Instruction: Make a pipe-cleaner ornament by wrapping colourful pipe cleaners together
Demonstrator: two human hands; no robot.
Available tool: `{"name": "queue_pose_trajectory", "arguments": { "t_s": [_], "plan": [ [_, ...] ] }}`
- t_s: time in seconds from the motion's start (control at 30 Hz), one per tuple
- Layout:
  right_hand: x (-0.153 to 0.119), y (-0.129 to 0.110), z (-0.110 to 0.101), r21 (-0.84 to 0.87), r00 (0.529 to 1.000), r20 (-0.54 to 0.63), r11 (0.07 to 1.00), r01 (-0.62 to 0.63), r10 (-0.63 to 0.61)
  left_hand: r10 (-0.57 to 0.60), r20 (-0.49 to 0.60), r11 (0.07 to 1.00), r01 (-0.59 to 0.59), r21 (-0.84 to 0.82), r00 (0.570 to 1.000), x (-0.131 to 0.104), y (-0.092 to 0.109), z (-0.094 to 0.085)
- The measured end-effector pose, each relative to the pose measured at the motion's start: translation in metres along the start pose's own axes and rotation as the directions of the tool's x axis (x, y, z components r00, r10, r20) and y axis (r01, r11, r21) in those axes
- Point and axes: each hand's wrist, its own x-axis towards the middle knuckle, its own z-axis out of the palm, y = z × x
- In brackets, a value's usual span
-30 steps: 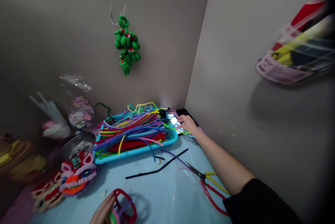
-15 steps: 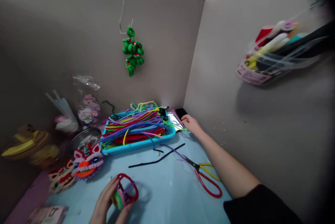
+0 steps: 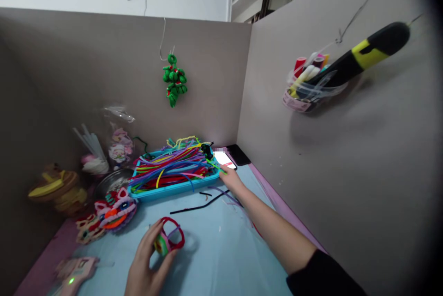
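My left hand (image 3: pixel 150 259) grips a small pipe-cleaner craft piece (image 3: pixel 169 237) between thumb and fingers above the light blue mat. The piece has a red ring, with green and pink parts below it. My right hand (image 3: pixel 231 178) reaches to the right end of the blue tray (image 3: pixel 180 190), its fingers closed around a green pipe cleaner (image 3: pixel 215 165). Colourful pipe cleaners (image 3: pixel 176 164) fill the tray. A lit phone (image 3: pixel 224 160) lies just beyond my right hand. On the mat is a bent black pipe cleaner (image 3: pixel 194 209).
Two lion-head crafts (image 3: pixel 117 213) sit left, near a metal bowl (image 3: pixel 112 183). A pink glue gun (image 3: pixel 78 272) lies front left. A green ornament (image 3: pixel 175 81) and a pouch of tools (image 3: pixel 308 88) hang on the walls. My right forearm mostly covers the scissors.
My right hand has moved left, from beside the phone to the tray's right end, and has taken hold of a green pipe cleaner. The view has shifted, and the glue gun shows more fully.
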Motion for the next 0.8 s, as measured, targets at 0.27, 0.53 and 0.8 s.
{"name": "queue_pose_trajectory", "arguments": {
  "t_s": [0.27, 0.53, 0.8],
  "plan": [
    [-0.043, -0.033, 0.006, -0.299, 0.952, -0.223, 0.944, 0.140, -0.212, -0.022, 0.023, 0.999, 0.021, 0.035, 1.000, 0.001, -0.007, 0.001],
    [-0.141, -0.094, 0.069, -0.191, 0.918, 0.318, 0.932, 0.307, -0.237, 0.016, 0.028, 0.999, -0.017, 0.037, 0.999, 0.002, 0.009, 0.004],
    [-0.153, -0.074, 0.084, 0.092, 0.892, 0.450, 0.996, -0.016, -0.027, 0.089, 0.120, 0.978, -0.110, 0.180, 0.989, 0.002, 0.034, -0.016]
  ]
}}
